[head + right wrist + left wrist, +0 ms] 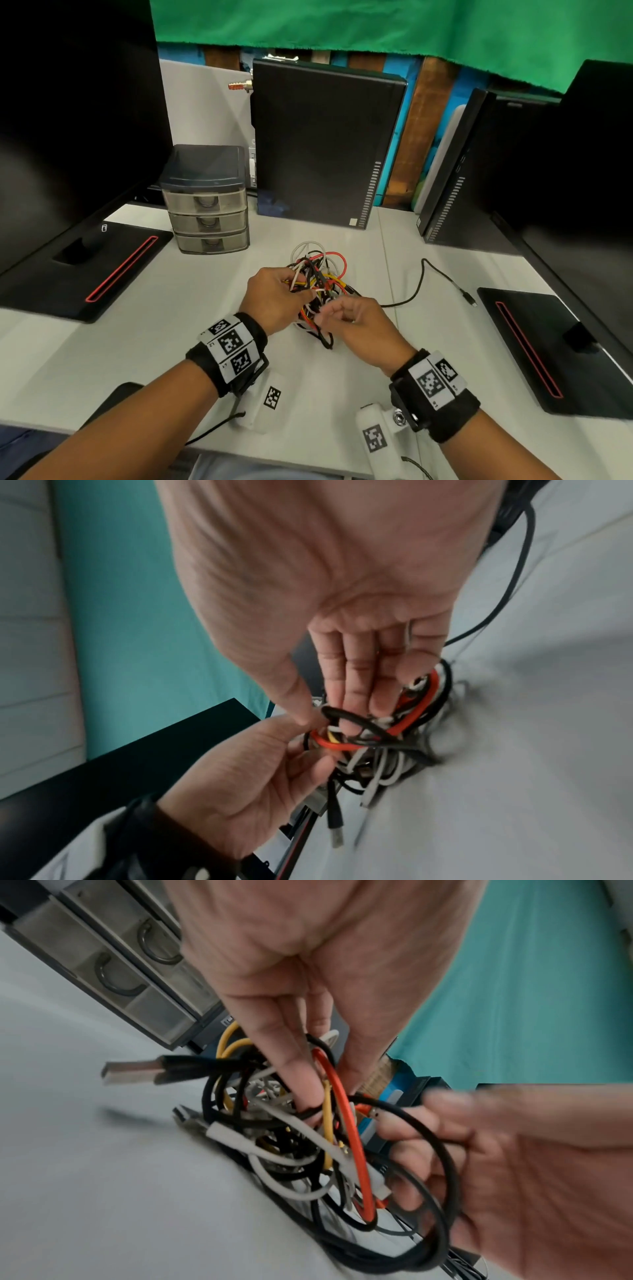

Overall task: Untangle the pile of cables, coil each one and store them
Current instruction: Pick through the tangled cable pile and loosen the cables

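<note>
The pile [320,291] lies near the middle of the surface [144,329], directly in front of both hands. The left hand [274,301] grips its left side with curled fingers. The right hand [356,322], equally near, pinches a black loop [346,718] at the near right side, so this cable should come out toward the right edge.

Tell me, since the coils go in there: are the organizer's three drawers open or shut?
Shut. All three drawers of the organizer sit flush with its frame, none pulled out.
</note>
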Demonstrator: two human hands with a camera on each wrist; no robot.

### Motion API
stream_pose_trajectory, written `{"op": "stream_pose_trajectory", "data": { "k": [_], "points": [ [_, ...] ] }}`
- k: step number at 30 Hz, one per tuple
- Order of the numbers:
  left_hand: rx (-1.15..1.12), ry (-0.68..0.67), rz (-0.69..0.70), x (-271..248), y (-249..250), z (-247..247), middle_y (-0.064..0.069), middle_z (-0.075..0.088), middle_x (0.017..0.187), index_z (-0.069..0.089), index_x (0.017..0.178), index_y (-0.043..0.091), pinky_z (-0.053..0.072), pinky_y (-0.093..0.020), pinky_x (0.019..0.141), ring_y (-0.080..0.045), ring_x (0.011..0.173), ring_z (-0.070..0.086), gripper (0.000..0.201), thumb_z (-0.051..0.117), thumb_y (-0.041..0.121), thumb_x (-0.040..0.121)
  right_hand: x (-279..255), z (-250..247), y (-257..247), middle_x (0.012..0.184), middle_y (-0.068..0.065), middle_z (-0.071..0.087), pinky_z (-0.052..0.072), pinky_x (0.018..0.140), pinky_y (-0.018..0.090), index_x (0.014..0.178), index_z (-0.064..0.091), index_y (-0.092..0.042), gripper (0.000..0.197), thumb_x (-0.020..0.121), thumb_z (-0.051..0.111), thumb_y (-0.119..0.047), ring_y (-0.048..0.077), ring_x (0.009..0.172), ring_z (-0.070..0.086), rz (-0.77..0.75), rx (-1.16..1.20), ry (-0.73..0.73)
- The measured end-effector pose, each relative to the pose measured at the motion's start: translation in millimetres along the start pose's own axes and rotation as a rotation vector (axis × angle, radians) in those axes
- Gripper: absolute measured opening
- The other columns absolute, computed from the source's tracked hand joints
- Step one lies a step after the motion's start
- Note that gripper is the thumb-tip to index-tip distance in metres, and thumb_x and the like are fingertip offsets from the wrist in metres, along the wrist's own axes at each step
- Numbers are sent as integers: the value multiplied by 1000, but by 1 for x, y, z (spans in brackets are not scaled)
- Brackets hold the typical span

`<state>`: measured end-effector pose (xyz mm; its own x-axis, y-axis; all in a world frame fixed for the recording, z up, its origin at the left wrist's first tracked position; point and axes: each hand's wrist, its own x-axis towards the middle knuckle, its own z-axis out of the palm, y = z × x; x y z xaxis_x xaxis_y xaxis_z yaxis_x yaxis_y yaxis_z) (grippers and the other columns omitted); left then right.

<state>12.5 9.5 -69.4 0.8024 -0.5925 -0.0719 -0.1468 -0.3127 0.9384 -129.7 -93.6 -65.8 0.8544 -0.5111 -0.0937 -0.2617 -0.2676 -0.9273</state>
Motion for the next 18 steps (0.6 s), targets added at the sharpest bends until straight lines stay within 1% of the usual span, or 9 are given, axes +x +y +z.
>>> {"op": "stream_pose_trajectory", "data": {
  "k": [3,4,6,8,10,12,13,16,18],
  "points": [
    [-20,-3,-4,-2,0,3,-5,76,76,76,88,22,63,-44,67,-26,68,74,13,84,21,77,10,10,-3,69,9,69,48,64,24,89,77,-9,14,93,71,-22,10,60,57,32,-6,50],
    [-46,-1,-21,-2,1,2,-6,76,76,76,89,21,63,-45,67,-26,67,74,14,84,21,77,12,11,-3,71,12,71,48,62,24,87,78,-11,14,93,70,-20,10,60,57,24,7,88],
    [-100,7,-50,-3,3,0,-8,76,75,75,91,19,63,-40,63,-24,64,74,15,84,20,78,12,9,-1,67,8,69,46,59,21,86,79,-12,13,94,69,-14,7,56,55,14,61,113],
    [-144,19,-83,-2,4,-4,-8,75,75,74,92,16,62,-35,59,-22,61,74,18,85,18,78,5,0,0,69,3,68,49,68,24,83,78,-13,14,93,68,-10,10,65,59,-29,86,32],
    [-202,24,-112,0,3,-6,-10,76,78,74,91,14,63,-41,64,-24,66,75,20,86,14,76,-5,-12,0,76,4,70,50,78,26,81,76,-8,12,92,69,-6,15,77,61,-94,103,-144],
    [-225,24,-125,2,2,-5,-11,77,80,74,89,14,63,-47,68,-29,69,75,20,87,12,74,-13,-20,-4,76,8,70,50,79,25,82,73,-2,12,92,69,-5,17,77,61,-84,123,-281],
    [-225,21,-127,2,2,-2,-11,76,80,74,88,14,63,-48,67,-29,69,75,20,88,13,73,-14,-21,-8,72,8,69,49,77,24,82,71,-4,13,93,69,-10,17,74,60,-44,119,-293],
    [-253,-5,-129,-1,3,5,-14,75,80,74,87,13,63,-46,66,-29,66,74,24,90,15,68,-7,-12,-17,60,7,66,46,68,23,85,69,-11,29,96,65,-38,15,61,58,92,-2,-239],
    [-273,-18,-140,-2,3,8,-17,75,81,73,85,11,63,-46,66,-29,67,73,24,89,13,68,0,-2,-18,60,10,66,48,63,25,90,68,-5,38,98,61,-41,17,54,59,132,-19,-206]
  ]
}}
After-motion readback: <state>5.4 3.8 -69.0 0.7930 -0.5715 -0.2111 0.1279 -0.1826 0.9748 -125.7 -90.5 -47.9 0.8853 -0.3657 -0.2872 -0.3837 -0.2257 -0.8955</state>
